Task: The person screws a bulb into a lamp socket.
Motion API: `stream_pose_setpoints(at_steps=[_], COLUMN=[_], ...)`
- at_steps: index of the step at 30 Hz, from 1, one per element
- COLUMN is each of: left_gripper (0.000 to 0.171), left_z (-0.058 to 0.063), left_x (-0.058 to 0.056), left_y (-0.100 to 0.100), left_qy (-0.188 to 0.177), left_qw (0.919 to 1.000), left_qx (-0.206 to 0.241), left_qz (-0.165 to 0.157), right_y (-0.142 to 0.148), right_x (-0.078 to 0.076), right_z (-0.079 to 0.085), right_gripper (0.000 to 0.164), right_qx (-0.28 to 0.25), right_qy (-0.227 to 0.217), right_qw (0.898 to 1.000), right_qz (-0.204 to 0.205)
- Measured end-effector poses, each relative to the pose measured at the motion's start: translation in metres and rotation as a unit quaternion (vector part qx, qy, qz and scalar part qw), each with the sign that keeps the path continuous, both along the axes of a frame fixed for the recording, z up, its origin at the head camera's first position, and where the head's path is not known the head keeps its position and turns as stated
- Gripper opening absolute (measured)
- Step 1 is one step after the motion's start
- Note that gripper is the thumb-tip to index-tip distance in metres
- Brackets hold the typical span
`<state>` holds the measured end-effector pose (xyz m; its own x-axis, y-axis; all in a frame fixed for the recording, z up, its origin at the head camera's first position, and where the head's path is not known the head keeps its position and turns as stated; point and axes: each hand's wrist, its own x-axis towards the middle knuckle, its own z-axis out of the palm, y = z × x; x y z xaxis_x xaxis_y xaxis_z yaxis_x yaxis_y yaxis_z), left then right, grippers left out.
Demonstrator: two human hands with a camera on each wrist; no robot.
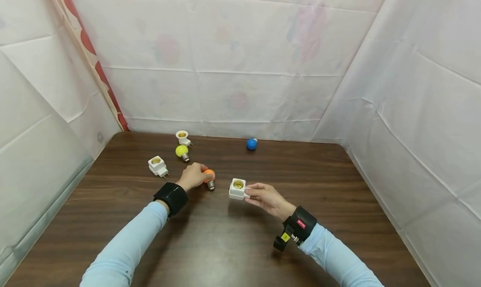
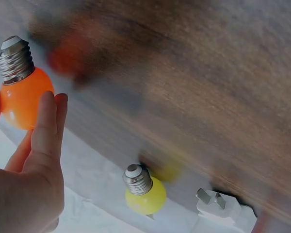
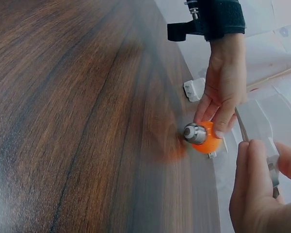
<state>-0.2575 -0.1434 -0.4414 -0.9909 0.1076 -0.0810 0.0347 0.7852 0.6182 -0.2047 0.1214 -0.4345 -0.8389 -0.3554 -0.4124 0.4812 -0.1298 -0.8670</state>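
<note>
My left hand (image 1: pixel 193 176) pinches an orange light bulb (image 1: pixel 209 175) between thumb and fingers, its metal screw base pointing down. In the left wrist view the orange bulb (image 2: pixel 26 97) shows its threaded base beyond the fingertips. To the right, my right hand (image 1: pixel 266 198) grips a white square lamp socket (image 1: pixel 237 189) by its plug end, the round brass-coloured opening facing up. Bulb and socket are a short gap apart, both over the table. The right wrist view shows the socket (image 3: pixel 267 126) close up and the orange bulb (image 3: pixel 207 138) beyond it.
A yellow bulb (image 1: pixel 182 151) lies left of centre, in front of a round white socket (image 1: pixel 182 137). Another square white socket (image 1: pixel 157 166) sits farther left. At the table's back lies a blue bulb (image 1: pixel 251 143). White sheeting (image 1: pixel 233 99) hangs behind and on both sides.
</note>
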Motion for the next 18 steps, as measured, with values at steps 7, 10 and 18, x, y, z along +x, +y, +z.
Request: stream_pose_setpoints(at_steps=[7,10,18], left_gripper=[0.051,0.05,0.05], left_z=[0.015,0.028,0.063], left_x=[0.007,0.015,0.045], left_y=[0.007,0.013,0.03], left_qy=[0.061,0.101,0.169], left_qw=[0.9957,0.99,0.9664], left_qx=[0.068,0.094,0.179], left_qz=[-0.018,-0.028,-0.076], right_y=[-0.001,-0.001,0.001], right_x=[0.0,-0.001,0.001], right_z=[-0.002,-0.002,0.0], right_gripper=[0.037,0.037,0.039], right_qx=[0.013,0.015,0.023], right_qy=[0.011,0.014,0.012], right_qw=[1.0,1.0,1.0], right_qz=[0.003,0.004,0.004])
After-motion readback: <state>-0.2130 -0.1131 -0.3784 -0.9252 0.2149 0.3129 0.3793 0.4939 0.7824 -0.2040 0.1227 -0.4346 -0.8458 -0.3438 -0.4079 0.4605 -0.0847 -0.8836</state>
